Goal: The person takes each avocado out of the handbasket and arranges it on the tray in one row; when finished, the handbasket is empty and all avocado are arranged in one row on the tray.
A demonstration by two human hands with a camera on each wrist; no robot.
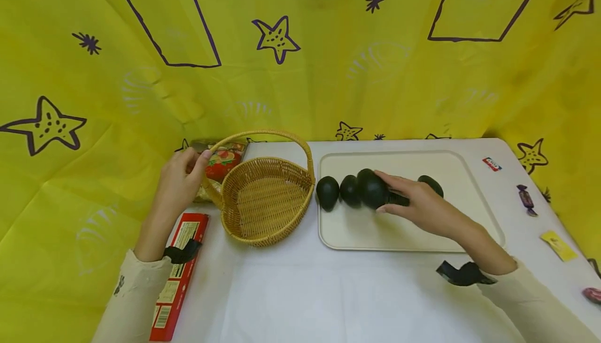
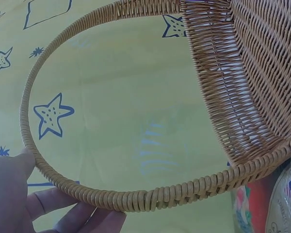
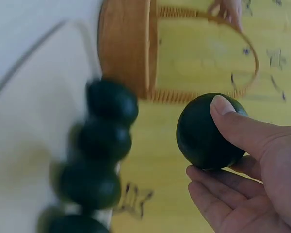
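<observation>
A round wicker basket (image 1: 269,210) with a tall arched handle (image 2: 99,196) stands left of the tray. My left hand (image 1: 180,178) grips that handle on its left side, thumb and fingers about the cane. My right hand (image 1: 418,202) holds a dark green avocado (image 3: 203,133), thumb on top and fingers beneath, raised above the cream tray (image 1: 399,238). Several more avocados lie in a row on the tray, among them one at its left edge (image 1: 327,193). Another avocado (image 1: 431,184) shows partly behind my right hand.
Left of the basket lie a red box (image 1: 188,275) and, behind it, a colourful food packet (image 1: 224,163). Along the table's right side are a small red wrapper (image 1: 492,164), a purple wrapped candy (image 1: 527,200) and a yellow packet (image 1: 559,245). A yellow patterned curtain (image 1: 319,92) hangs behind.
</observation>
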